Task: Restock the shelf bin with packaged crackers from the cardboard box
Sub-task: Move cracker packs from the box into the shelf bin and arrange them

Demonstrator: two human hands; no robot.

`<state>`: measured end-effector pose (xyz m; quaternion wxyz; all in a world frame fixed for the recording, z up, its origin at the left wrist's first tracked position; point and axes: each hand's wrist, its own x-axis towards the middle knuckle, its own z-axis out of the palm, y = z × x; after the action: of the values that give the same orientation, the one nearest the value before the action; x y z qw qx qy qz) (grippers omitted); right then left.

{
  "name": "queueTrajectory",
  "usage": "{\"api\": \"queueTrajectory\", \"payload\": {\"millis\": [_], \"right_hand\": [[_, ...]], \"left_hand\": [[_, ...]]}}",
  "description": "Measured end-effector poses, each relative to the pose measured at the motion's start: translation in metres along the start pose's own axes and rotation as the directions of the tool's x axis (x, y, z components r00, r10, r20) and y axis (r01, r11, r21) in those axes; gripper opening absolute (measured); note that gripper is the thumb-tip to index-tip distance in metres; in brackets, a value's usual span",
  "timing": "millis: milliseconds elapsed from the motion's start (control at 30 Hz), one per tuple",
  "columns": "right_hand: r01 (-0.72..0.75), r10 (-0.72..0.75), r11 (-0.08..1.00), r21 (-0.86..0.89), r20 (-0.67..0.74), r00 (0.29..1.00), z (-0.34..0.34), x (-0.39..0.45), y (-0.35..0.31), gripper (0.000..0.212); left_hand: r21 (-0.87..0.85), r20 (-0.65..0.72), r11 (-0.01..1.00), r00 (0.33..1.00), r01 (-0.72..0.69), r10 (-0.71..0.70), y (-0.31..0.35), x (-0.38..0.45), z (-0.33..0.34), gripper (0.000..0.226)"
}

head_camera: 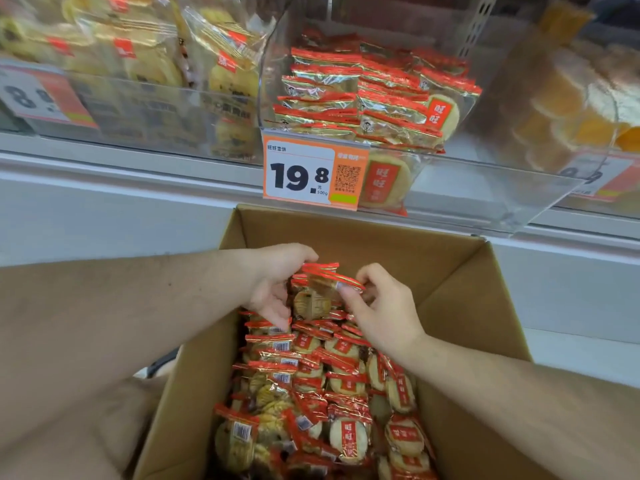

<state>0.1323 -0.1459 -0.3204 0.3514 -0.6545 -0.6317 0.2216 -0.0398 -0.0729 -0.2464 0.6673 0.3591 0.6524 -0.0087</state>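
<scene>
Both hands down in the cardboard box [460, 271], at about 12 o'clock of its open top. Left hand [277, 282] curled round a small bunch of cracker packs [320, 289], fingers on the bunch's left side; right hand [384, 306] pinching the same bunch from the right, thumb tip on the red seam. Bunch lifted a little above the loose packs [332, 393] filling the box from centre to 6 o'clock. Each pack clear and shiny with red crimped ends, a pale round cracker inside, a red label on some faces and a barcode on others. Clear shelf bin [485, 181] at 12 o'clock above the box, stacked with matching packs. Orange price tag [299, 171] clipped to the bin's front edge, reading 19.8.
</scene>
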Motion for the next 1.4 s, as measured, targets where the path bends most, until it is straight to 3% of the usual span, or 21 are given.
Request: {"api": "queueTrajectory", "payload": {"millis": [100, 133, 233, 333, 400, 433, 533, 733, 900, 1067, 1133, 1267, 1400], "right_hand": [[0.222, -0.223, 0.975, 0.026, 0.018, 0.975, -0.013, -0.005, -0.019, 0.018], [0.211, -0.213, 0.976, 0.061, 0.035, 0.976, -0.014, -0.005, -0.020, 0.023], [-0.092, 0.086, 0.989, 0.119, 0.057, 0.995, -0.010, 0.001, 0.001, 0.030], [-0.394, 0.424, 0.892, -0.221, 0.113, 0.898, 0.007, 0.008, 0.056, 0.022], [-0.383, 0.530, 0.791, -0.477, 0.219, 0.820, 0.022, 0.001, 0.084, 0.013], [-0.369, 0.568, 0.757, -0.539, 0.265, 0.779, 0.030, -0.004, 0.095, 0.021], [-0.381, 0.609, 0.722, -0.577, 0.270, 0.745, 0.049, -0.020, 0.111, 0.034], [-0.198, 0.514, 0.675, -0.710, 0.260, 0.818, 0.056, -0.027, 0.116, 0.034], [-0.052, 0.395, 0.705, -0.707, 0.331, 0.857, 0.045, -0.026, 0.118, 0.035], [-0.212, 0.441, 0.830, -0.516, 0.376, 0.815, 0.012, -0.012, 0.077, 0.005], [-0.275, 0.428, 0.865, -0.420, 0.328, 0.842, -0.018, -0.011, 0.052, 0.014], [-0.153, 0.189, 0.956, -0.252, 0.124, 0.974, -0.082, -0.032, 0.000, 0.027], [0.099, -0.094, 0.973, -0.207, 0.030, 0.995, -0.111, -0.059, -0.026, 0.038]], "left_hand": [[-0.218, 0.029, 0.971, 0.994, -0.095, 0.104, 0.004, -0.002, 0.005, 0.003], [-0.233, -0.007, 0.960, 0.988, -0.154, 0.157, 0.004, 0.001, 0.005, 0.015], [-0.192, -0.103, 0.943, 0.961, -0.273, 0.257, 0.003, 0.011, 0.000, 0.033], [-0.104, -0.138, 0.948, 0.948, -0.302, 0.287, -0.002, 0.021, -0.005, 0.031], [-0.048, -0.138, 0.953, 0.947, -0.300, 0.291, -0.004, 0.022, -0.007, 0.033], [-0.018, -0.140, 0.952, 0.943, -0.306, 0.301, -0.005, 0.024, -0.008, 0.034], [0.046, -0.149, 0.948, 0.936, -0.315, 0.318, -0.008, 0.026, -0.008, 0.036], [0.067, -0.139, 0.953, 0.943, -0.295, 0.302, -0.010, 0.026, -0.004, 0.031], [0.059, -0.125, 0.959, 0.951, -0.279, 0.284, -0.011, 0.027, 0.000, 0.018], [0.046, -0.110, 0.951, 0.945, -0.305, 0.308, -0.007, 0.021, 0.003, 0.014], [0.033, -0.101, 0.947, 0.942, -0.319, 0.321, -0.004, 0.016, 0.003, 0.012], [0.040, -0.087, 0.927, 0.923, -0.373, 0.375, -0.002, 0.006, 0.005, 0.014], [0.050, -0.107, 0.903, 0.896, -0.428, 0.431, -0.002, -0.004, 0.005, 0.015]]}}
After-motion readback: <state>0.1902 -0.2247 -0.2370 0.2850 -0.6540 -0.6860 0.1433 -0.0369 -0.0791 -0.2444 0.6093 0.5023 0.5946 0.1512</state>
